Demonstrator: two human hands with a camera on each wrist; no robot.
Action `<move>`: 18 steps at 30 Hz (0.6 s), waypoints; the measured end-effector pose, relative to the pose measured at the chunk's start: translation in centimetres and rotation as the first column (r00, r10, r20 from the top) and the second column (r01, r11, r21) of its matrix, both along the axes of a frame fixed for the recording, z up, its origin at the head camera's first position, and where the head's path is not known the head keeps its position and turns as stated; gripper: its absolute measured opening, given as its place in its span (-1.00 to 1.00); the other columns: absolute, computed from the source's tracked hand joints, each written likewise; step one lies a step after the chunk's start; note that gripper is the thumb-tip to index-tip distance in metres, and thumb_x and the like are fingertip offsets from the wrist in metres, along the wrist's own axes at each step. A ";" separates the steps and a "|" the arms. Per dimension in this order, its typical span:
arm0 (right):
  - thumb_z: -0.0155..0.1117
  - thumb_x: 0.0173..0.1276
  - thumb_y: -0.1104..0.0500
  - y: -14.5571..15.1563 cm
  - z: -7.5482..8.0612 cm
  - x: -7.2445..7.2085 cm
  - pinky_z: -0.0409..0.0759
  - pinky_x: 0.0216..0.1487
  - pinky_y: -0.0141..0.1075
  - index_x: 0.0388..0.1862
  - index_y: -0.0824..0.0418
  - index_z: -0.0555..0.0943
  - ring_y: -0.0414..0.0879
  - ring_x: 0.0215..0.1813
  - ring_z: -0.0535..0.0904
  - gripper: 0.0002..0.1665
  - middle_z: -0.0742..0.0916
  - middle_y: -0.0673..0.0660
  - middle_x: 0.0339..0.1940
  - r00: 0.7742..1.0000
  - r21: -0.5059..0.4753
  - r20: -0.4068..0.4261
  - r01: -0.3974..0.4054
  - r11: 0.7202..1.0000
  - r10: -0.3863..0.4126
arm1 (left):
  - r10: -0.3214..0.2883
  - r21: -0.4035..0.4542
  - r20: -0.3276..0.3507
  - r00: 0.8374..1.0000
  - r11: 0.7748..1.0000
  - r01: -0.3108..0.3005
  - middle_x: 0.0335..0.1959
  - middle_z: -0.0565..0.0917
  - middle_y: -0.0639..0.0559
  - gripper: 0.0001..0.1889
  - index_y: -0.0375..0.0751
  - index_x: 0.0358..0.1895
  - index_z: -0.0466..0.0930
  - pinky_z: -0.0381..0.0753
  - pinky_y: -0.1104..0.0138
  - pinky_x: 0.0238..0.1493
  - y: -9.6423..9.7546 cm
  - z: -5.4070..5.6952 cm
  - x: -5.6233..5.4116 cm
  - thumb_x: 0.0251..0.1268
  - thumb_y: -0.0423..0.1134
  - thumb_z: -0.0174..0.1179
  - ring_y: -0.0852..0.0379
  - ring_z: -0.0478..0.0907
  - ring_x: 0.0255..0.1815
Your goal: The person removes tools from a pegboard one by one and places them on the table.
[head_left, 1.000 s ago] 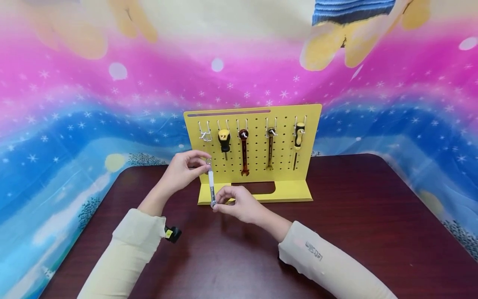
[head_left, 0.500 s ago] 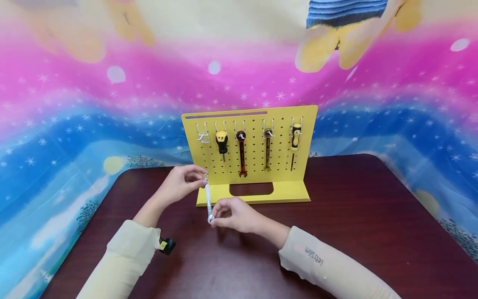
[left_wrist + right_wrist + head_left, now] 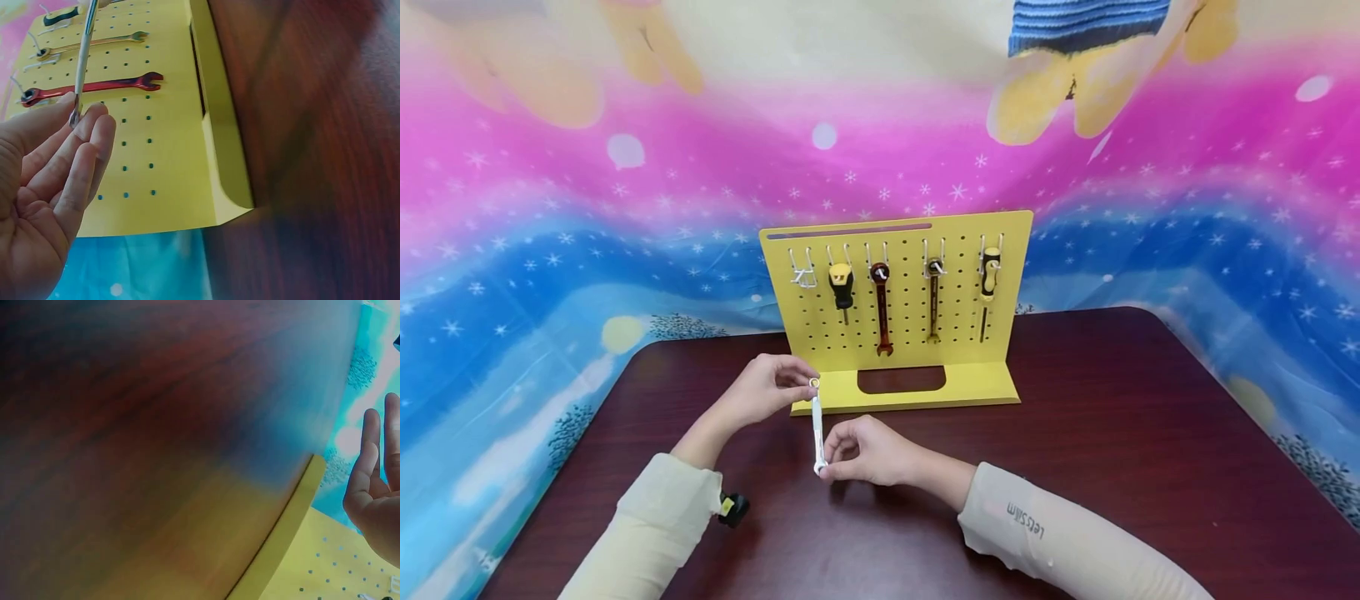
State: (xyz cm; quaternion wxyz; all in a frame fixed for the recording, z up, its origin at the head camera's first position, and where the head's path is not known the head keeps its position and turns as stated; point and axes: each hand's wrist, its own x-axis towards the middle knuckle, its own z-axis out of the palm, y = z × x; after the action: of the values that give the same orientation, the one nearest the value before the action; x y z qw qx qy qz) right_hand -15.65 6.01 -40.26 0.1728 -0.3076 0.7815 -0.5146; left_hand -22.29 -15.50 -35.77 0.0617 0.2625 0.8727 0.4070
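Note:
A silver combination wrench [image 3: 817, 427] is held nearly upright over the table, in front of the left end of the yellow pegboard [image 3: 906, 327]. My left hand [image 3: 763, 387] pinches its upper ring end between thumb and fingertips. At the lower, open-jawed end, my right hand [image 3: 874, 454] grips it with thumb and fingers. The left wrist view shows the wrench [image 3: 84, 56] edge-on, rising from my left fingertips. Only part of my right hand [image 3: 378, 487] enters the right wrist view, and the wrench is out of that picture.
On the pegboard hang a stubby screwdriver [image 3: 841, 287], a red wrench [image 3: 882, 312], a gold-toned wrench [image 3: 933, 304] and a longer screwdriver [image 3: 989, 279]. White hooks [image 3: 805, 278] at its left end carry no tool. The board's base stands on a dark wooden table [image 3: 1112, 433]; a printed cloth hangs behind.
Both hands have come down and toward the person with the wrench between them, away from the pegboard. The hold at each end looks the same.

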 end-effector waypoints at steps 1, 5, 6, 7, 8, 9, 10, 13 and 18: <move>0.42 0.25 0.27 -0.1 -0.1 0.1 0.57 -0.14 -0.53 -0.36 0.32 0.62 -0.39 -0.42 0.57 -0.86 0.75 0.14 -0.47 1.000 0.011 0.004 -0.001 1.000 0.001 | -0.007 -0.001 0.007 1.000 1.000 0.007 -0.30 0.78 -0.13 -0.78 -0.38 -0.08 0.69 0.64 0.35 -0.33 0.0 -0.3 -0.1 0.26 -0.34 0.34 0.04 0.73 -0.25; 0.41 0.25 0.28 -0.2 -0.3 0.2 0.49 -0.28 -0.55 -0.38 0.30 0.62 -0.38 -0.46 0.56 -0.87 0.78 0.18 -0.48 0.999 0.036 0.040 -0.009 0.999 0.008 | -0.031 -0.024 0.036 0.999 0.999 0.032 -0.34 0.75 -0.11 -0.79 -0.37 -0.11 0.69 0.62 0.35 -0.42 0.0 -1.2 -0.4 0.25 -0.33 0.35 0.07 0.69 -0.30; 0.41 0.26 0.29 -0.2 -0.3 0.3 0.47 -0.33 -0.55 -0.38 0.31 0.62 -0.37 -0.47 0.56 -0.88 0.78 0.21 -0.48 0.998 0.033 0.060 -0.014 0.999 0.012 | -0.034 -0.031 0.042 0.999 0.999 0.036 -0.35 0.75 -0.10 -0.79 -0.37 -0.12 0.70 0.61 0.35 -0.42 0.0 -1.4 -0.5 0.24 -0.33 0.36 0.09 0.68 -0.31; 0.40 0.26 0.30 -0.2 -0.4 0.3 0.45 -0.38 -0.55 -0.38 0.32 0.62 -0.35 -0.47 0.57 -0.88 0.78 0.23 -0.47 0.997 0.030 0.079 -0.019 0.999 0.017 | -0.036 -0.034 0.051 0.998 0.999 0.038 -0.35 0.75 -0.10 -0.80 -0.37 -0.12 0.70 0.62 0.35 -0.41 0.0 -1.5 -0.5 0.24 -0.34 0.36 0.11 0.67 -0.32; 0.40 0.25 0.31 -0.2 -0.4 0.4 0.44 -0.42 -0.55 -0.39 0.34 0.62 -0.33 -0.47 0.58 -0.88 0.78 0.25 -0.47 0.995 0.025 0.096 -0.023 0.999 0.020 | -0.039 -0.038 0.053 0.998 0.998 0.041 -0.36 0.75 -0.09 -0.81 -0.36 -0.13 0.70 0.62 0.36 -0.38 0.0 -1.7 -0.6 0.23 -0.34 0.36 0.14 0.66 -0.33; 0.39 0.25 0.32 -0.2 -0.5 0.4 0.42 -0.45 -0.55 -0.39 0.35 0.61 -0.30 -0.47 0.60 -0.88 0.78 0.27 -0.47 0.993 0.019 0.116 -0.026 0.999 0.024 | -0.042 -0.043 0.051 0.998 0.998 0.045 -0.36 0.75 -0.08 -0.82 -0.35 -0.15 0.70 0.63 0.36 -0.34 0.0 -1.8 -0.6 0.23 -0.34 0.37 0.18 0.65 -0.33; 0.39 0.25 0.33 -0.1 -0.5 0.5 0.41 -0.48 -0.54 -0.39 0.36 0.61 -0.27 -0.47 0.62 -0.88 0.78 0.27 -0.47 0.991 0.016 0.133 -0.026 1.000 0.024 | -0.050 -0.045 0.048 0.998 0.998 0.053 -0.36 0.75 -0.08 -0.82 -0.35 -0.15 0.70 0.64 0.37 -0.31 -0.1 -2.0 -0.6 0.22 -0.34 0.37 0.20 0.65 -0.33; 0.39 0.24 0.36 -0.2 -0.7 0.6 0.41 -0.50 -0.52 -0.40 0.37 0.61 -0.15 -0.44 0.69 -0.89 0.79 0.28 -0.48 0.986 0.015 0.166 -0.024 1.000 0.021 | -0.070 -0.051 0.044 0.997 0.996 0.072 -0.36 0.75 -0.07 -0.83 -0.34 -0.16 0.71 0.67 0.35 -0.20 -0.2 -2.3 -0.6 0.22 -0.34 0.37 0.21 0.65 -0.32; 0.37 0.23 0.39 -0.3 -0.9 0.7 0.43 -0.49 -0.52 -0.40 0.38 0.60 0.04 -0.38 0.76 -0.90 0.78 0.33 -0.47 0.980 0.018 0.196 -0.038 0.999 0.034 | -0.075 -0.080 0.047 0.996 0.994 0.079 -0.36 0.75 -0.01 -0.83 -0.30 -0.17 0.72 0.65 0.27 -0.19 -0.3 -2.8 -0.6 0.21 -0.32 0.38 0.21 0.62 -0.31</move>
State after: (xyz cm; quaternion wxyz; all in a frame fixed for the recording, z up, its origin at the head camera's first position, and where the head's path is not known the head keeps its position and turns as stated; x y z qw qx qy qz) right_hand -14.95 5.66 -41.19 0.2613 -0.2677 0.7606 -0.5306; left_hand -22.86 -15.78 -38.61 0.1072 0.2842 0.8763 0.3740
